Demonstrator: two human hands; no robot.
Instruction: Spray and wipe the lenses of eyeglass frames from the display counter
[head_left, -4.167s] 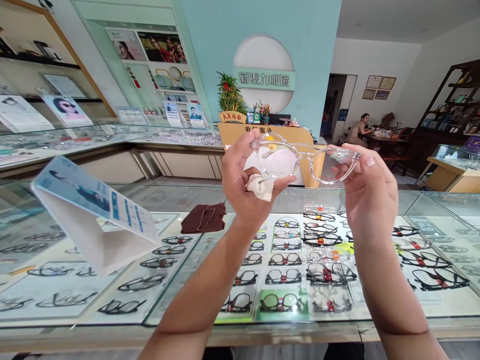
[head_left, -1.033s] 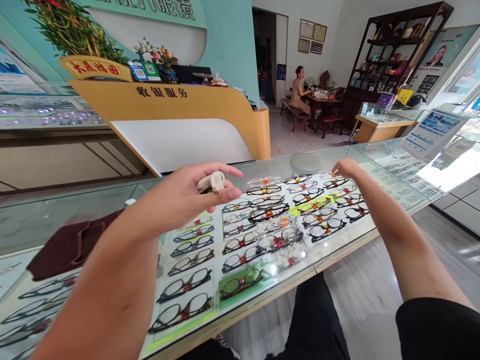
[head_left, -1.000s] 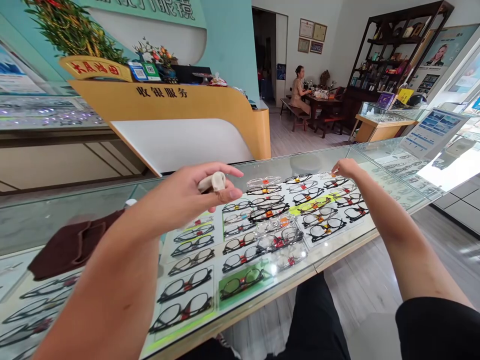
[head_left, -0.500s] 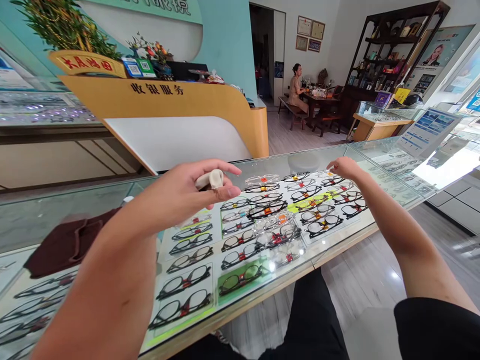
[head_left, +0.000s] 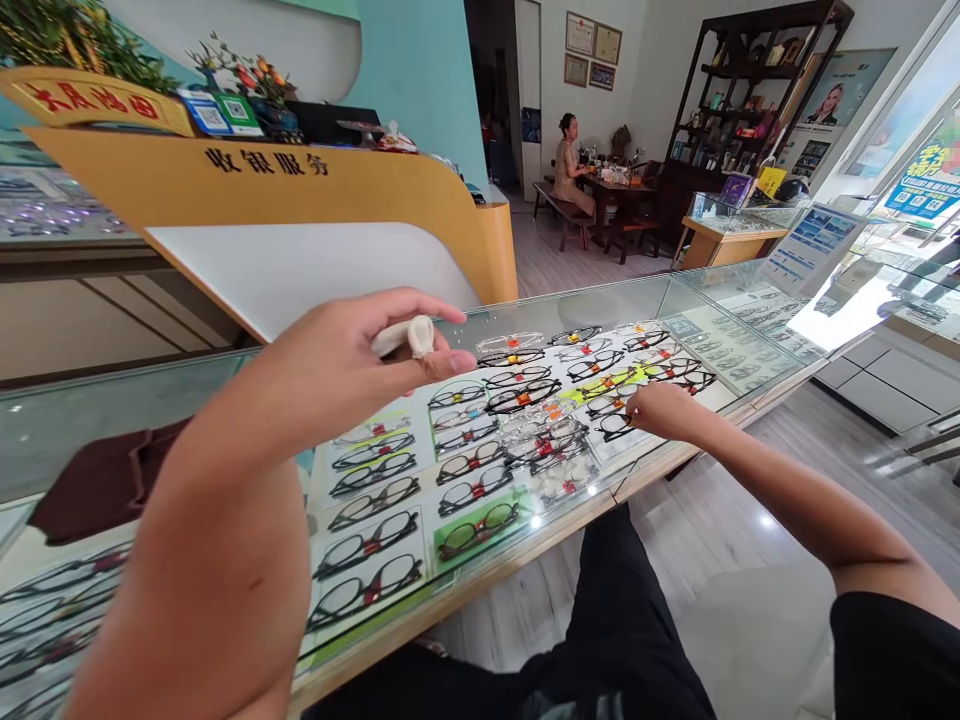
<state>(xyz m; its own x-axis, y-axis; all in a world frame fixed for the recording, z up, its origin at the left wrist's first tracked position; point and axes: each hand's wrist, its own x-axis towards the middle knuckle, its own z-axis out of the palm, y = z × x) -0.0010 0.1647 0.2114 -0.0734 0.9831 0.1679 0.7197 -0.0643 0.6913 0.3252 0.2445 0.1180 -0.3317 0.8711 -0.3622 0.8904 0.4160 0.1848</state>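
My left hand (head_left: 375, 340) is held above the glass display counter (head_left: 555, 502), its thumb and fingers curled round a small cream-coloured rolled piece (head_left: 411, 338) whose material I cannot make out. Below and to its right, rows of eyeglasses (head_left: 472, 487) with small coloured tags lie on white, green and yellow sheets. My right hand (head_left: 664, 411) is closed over the right-hand rows, fingertips down beside a dark-framed pair of glasses (head_left: 615, 428) that it partly covers. What those fingers pinch, if anything, is hidden. Whether the fingertips touch the counter is unclear.
A dark maroon cloth or bag (head_left: 97, 480) lies on the counter at left. Beyond stands a yellow and white cashier desk (head_left: 315, 250). At the back, a person (head_left: 571, 175) sits at a wooden table. A sign board (head_left: 810, 245) stands on the counter's right part.
My right hand has come nearer to me and slightly left, from the far rows to the near rows. My left hand keeps the rolled piece. The whole view has shifted a little.
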